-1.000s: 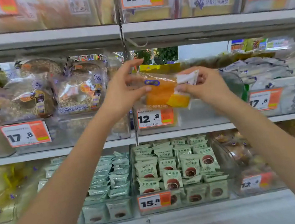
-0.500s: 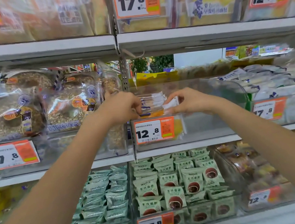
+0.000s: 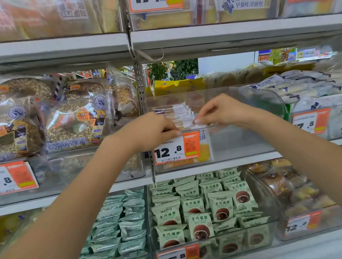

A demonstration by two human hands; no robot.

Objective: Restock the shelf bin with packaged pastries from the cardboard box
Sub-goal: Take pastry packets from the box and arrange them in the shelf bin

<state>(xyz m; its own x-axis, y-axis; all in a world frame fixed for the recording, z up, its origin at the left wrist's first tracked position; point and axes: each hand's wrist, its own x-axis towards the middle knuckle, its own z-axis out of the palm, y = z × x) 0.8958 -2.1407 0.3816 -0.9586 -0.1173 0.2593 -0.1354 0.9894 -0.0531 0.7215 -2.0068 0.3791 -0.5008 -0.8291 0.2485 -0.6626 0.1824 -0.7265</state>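
We see the packaged pastries (image 3: pixel 180 115) standing as a row of packets on edge inside the clear shelf bin (image 3: pixel 242 142), at its front left corner, just behind the 12.8 price tag (image 3: pixel 177 150) clipped to the bin's front wall. Only their crimped white top edges show plainly; the orange and yellow of the lower wrappers appears dimly through the plastic beside the tag, and the tag itself covers most of them. How many packets there are we cannot count.

Our left hand (image 3: pixel 149 131) comes in from the left of the tag, fingers curled down over the bin's front rim onto the near packet; the fingertips are hidden behind the knuckles, so the exact contact is hard to read, though it looks like a pinch on the packet's top edge. Our right hand (image 3: pixel 221 110) sits just right of the tag, thumb and forefinger pinched on the packet's right corner, the other fingers bent.

To the right of the tag the rest of the bin shows only clear plastic and glare. Left of the tag, bagged seeded bread rings (image 3: pixel 37 123) fill the neighbouring bin. Below the tag lie green-wrapped chocolate cakes (image 3: pixel 205 210). The cardboard box is out of view.
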